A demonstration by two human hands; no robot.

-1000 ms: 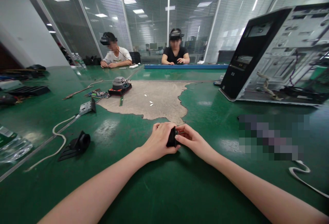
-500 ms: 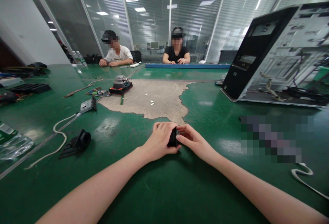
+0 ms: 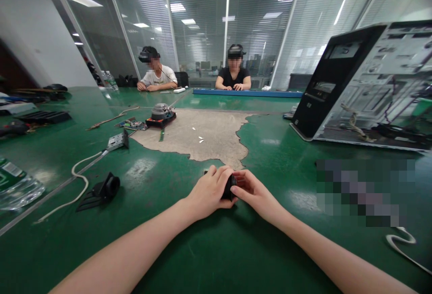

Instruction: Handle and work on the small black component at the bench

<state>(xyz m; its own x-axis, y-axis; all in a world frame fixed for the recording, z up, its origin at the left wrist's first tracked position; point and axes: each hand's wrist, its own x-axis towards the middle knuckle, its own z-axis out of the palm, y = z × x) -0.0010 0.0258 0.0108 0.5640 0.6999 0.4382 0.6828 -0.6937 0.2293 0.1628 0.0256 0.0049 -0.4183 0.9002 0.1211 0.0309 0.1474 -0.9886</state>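
Just above the green tabletop (image 3: 216, 249), a small black plastic part (image 3: 230, 187) sits between my two hands. My left hand (image 3: 209, 192) is wrapped over it from the left, its thumb underneath near the front. From the right, my right hand (image 3: 255, 189) pinches the part's end with thumb and fingers. Most of the part is hidden by my fingers, so its exact kind cannot be made out. Off to the left lies a black plastic bracket with a round opening (image 3: 103, 190).
A computer tower case (image 3: 340, 87) stands open-sided at the right. Left are a plastic bottle (image 3: 20, 186), a white cord (image 3: 83, 177) and a metal bracket (image 3: 118, 140). A fan-like unit (image 3: 161, 116) rests by the bare patch (image 3: 216, 136). Two people sit across.
My view has tilted up slightly, so everything sits lower in the picture. Both hands stay on the black part, which looks slightly turned, with a rounder end now showing.
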